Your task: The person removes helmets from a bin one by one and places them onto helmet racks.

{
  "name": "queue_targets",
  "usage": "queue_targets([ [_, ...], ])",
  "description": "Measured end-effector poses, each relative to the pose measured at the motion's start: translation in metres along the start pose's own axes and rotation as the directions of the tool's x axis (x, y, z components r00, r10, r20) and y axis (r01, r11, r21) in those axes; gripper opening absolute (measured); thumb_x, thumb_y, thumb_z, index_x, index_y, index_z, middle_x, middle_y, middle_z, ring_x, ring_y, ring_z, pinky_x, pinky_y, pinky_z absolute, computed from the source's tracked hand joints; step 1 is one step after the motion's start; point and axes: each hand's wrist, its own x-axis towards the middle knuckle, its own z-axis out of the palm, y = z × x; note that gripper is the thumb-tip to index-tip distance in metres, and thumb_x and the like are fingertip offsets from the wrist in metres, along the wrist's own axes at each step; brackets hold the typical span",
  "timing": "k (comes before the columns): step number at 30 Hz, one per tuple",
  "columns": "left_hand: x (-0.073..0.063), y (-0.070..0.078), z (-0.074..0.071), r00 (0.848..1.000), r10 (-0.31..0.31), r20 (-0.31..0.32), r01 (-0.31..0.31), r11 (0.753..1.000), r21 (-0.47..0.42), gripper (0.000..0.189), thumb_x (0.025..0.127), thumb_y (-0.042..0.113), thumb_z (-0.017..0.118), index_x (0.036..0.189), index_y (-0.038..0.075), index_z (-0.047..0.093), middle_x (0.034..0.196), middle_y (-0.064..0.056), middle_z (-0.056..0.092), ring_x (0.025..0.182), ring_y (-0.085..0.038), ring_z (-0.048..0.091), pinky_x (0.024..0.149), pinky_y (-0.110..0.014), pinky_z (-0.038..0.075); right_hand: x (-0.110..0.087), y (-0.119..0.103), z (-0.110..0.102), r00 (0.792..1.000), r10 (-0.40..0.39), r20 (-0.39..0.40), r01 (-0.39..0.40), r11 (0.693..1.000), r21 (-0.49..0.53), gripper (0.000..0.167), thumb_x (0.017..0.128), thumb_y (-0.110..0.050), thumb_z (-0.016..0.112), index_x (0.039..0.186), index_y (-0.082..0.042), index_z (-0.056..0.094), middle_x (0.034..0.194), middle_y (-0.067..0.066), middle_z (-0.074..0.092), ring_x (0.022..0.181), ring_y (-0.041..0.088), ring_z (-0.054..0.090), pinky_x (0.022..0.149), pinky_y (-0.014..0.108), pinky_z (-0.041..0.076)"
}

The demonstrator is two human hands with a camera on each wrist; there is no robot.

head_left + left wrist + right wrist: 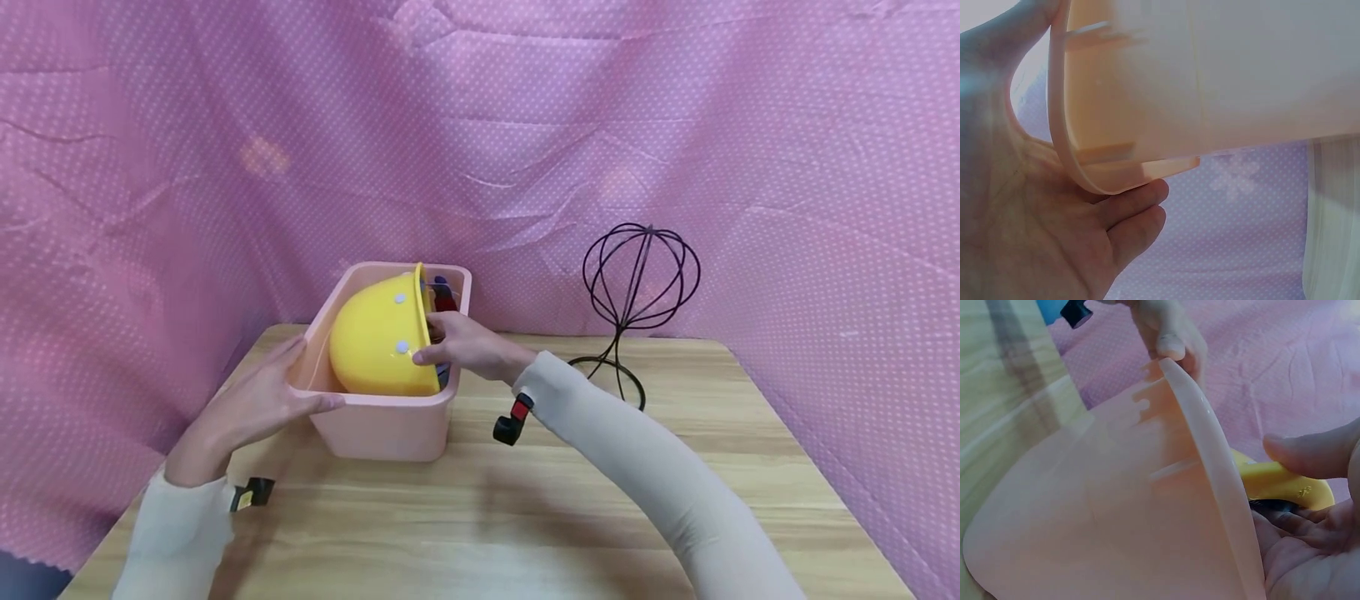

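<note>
1. The yellow helmet (378,337) lies on its side inside the pink bin (382,433), its brim toward the bin's right wall.
2. On the brim there is a small raised mark (1304,491), too small for reading.
3. The right hand (472,343), above the bin's right rim, pinches this brim between thumb and fingers.
4. The left hand (251,404) grips the bin's near left corner.
5. Right of the bin stands a black wire stand (621,323).
6. Under the bin is a wooden table (450,533); behind it, dotted pink cloth (525,167).
</note>
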Motion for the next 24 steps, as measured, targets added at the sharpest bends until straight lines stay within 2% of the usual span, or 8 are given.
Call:
queue_targets([
  [9, -0.001, 0.002, -0.001, 1.000, -0.001, -0.030, 0.002, 1.000, 0.026, 0.115, 0.076, 0.075, 0.072, 0.161, 0.012, 0.027, 0.154, -0.016, 0.044, 0.126, -0.035, 0.054, 0.105, -0.062, 0.044, -0.010, 0.005, -0.004, 1.000, -0.022, -0.015, 0.024, 0.992, 0.123, 0.054, 0.097, -0.011, 0.065, 0.147, -0.009, 0.045, 0.132, 0.009, 0.068, 0.117, 0.020, 0.069, 0.104, 0.038, 0.055],
  [16, -0.001, 0.004, 0.000, 1.000, -0.004, -0.029, 0.005, 0.999, 0.032, 0.116, 0.076, 0.074, 0.073, 0.160, 0.009, 0.027, 0.157, -0.020, 0.039, 0.130, -0.039, 0.052, 0.107, -0.065, 0.042, -0.016, 0.011, -0.007, 0.998, -0.035, -0.043, 0.043, 0.977, 0.208, 0.057, 0.099, -0.016, 0.064, 0.151, -0.012, 0.041, 0.137, 0.006, 0.064, 0.124, 0.021, 0.066, 0.105, 0.036, 0.055],
  [19, -0.001, 0.004, -0.001, 1.000, -0.012, -0.021, 0.012, 0.999, 0.040, 0.119, 0.076, 0.075, 0.072, 0.161, 0.007, 0.025, 0.160, -0.021, 0.037, 0.136, -0.042, 0.048, 0.110, -0.066, 0.040, -0.020, 0.012, -0.009, 0.995, -0.094, -0.040, 0.101, 0.957, 0.272, 0.053, 0.100, -0.011, 0.061, 0.150, -0.008, 0.042, 0.141, 0.010, 0.062, 0.128, 0.025, 0.064, 0.106, 0.037, 0.054],
  [24, -0.001, 0.004, -0.001, 1.000, 0.002, -0.015, -0.001, 0.999, 0.036, 0.122, 0.076, 0.074, 0.073, 0.161, 0.004, 0.021, 0.162, -0.022, 0.033, 0.145, -0.045, 0.039, 0.115, -0.068, 0.033, -0.024, 0.008, -0.011, 0.983, -0.174, -0.062, 0.184, 0.898, 0.400, 0.049, 0.101, -0.003, 0.056, 0.148, -0.001, 0.043, 0.145, 0.020, 0.057, 0.130, 0.030, 0.062, 0.108, 0.038, 0.053],
])
